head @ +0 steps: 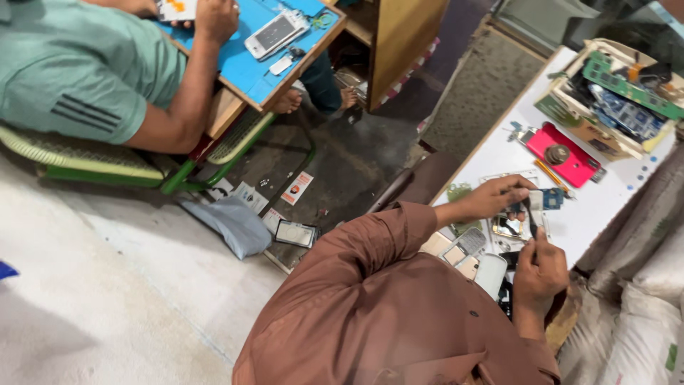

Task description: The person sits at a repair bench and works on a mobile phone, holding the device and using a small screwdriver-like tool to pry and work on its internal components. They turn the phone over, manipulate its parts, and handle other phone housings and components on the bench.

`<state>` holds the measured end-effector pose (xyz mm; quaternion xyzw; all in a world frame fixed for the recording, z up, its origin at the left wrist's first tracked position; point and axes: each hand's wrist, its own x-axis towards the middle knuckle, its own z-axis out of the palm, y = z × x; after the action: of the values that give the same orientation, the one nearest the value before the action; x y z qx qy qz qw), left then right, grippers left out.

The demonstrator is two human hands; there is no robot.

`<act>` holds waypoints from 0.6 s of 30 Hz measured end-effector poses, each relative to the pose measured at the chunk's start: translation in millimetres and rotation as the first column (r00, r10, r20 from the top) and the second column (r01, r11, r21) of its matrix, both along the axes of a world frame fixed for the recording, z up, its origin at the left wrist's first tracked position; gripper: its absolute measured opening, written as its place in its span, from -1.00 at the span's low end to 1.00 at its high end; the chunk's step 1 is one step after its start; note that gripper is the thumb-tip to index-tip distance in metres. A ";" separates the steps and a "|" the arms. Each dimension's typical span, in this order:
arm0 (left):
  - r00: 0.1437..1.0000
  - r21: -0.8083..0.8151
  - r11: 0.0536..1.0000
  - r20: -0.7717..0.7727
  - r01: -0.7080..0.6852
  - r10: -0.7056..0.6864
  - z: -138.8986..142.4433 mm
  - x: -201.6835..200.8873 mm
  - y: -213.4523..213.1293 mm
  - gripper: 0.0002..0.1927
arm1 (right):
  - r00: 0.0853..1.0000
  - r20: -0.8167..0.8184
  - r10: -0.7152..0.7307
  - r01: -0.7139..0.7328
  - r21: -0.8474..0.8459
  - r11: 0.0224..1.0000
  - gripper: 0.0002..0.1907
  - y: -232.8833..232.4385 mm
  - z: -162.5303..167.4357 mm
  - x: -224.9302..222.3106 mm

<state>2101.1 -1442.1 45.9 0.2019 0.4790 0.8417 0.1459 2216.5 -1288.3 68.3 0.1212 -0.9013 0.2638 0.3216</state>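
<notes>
- Pale, rough concrete floor (107,285) fills the near left.
- White worktable (605,199) runs far right, smooth, cluttered.
- Cardboard box (613,93) of green circuit boards sits at its far end.
- Left hand (491,199) pinches a small blue part (550,198) above the opened phone (509,227).
- Right hand (539,271) fingers curl around a thin dark tool (531,219).

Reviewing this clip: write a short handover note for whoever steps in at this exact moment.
Left hand: grip pinched on a small blue part above the opened phone.
Right hand: grip closed on a thin dark tool, tip at the opened phone.
On the white table: a red phone and a box of circuit boards.
Done: the phone is open, with loose parts beside it.
Left: it is not yet closed.
A person in a green shirt works at a separate desk.
</notes>
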 end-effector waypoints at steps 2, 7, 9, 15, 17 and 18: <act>1.000 -0.006 1.000 0.013 0.009 -0.009 -1.5 0.0 -9.7 -0.64 | 1.000 0.024 -0.019 0.021 -0.084 0.996 -0.72 -5.8 -3.2 -0.2; 1.000 0.014 1.000 -0.015 0.022 -0.022 -9.8 -4.1 -27.1 -0.63 | 1.000 -0.003 -0.003 0.003 0.016 1.000 -0.70 -22.8 -12.3 -5.3; 0.999 0.032 0.999 -0.034 0.010 -0.009 -11.9 -6.1 -29.8 -0.63 | 1.000 -0.001 0.001 -0.001 0.017 1.000 -0.69 -27.5 -11.0 -8.3; 0.999 -0.042 0.999 0.014 -0.032 0.033 -8.2 -14.4 -21.4 -0.63 | 0.998 -0.042 -0.055 0.054 -0.006 0.998 -0.68 -27.2 2.7 -16.0; 0.999 -0.030 0.999 0.021 -0.046 0.047 -6.5 -14.0 -14.0 -0.65 | 0.999 -0.043 0.010 -0.011 -0.022 1.000 -0.67 -23.1 8.9 -18.4; 0.998 -0.024 0.998 0.022 -0.058 0.059 -5.8 -14.6 -10.9 -0.65 | 0.999 -0.043 -0.022 0.019 -0.068 0.997 -0.67 -20.4 12.0 -20.5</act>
<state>2086.6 -1452.9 40.2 0.1765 0.4927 0.8423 0.1288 2196.0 -1308.6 80.4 0.1067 -0.8858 0.2883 0.3476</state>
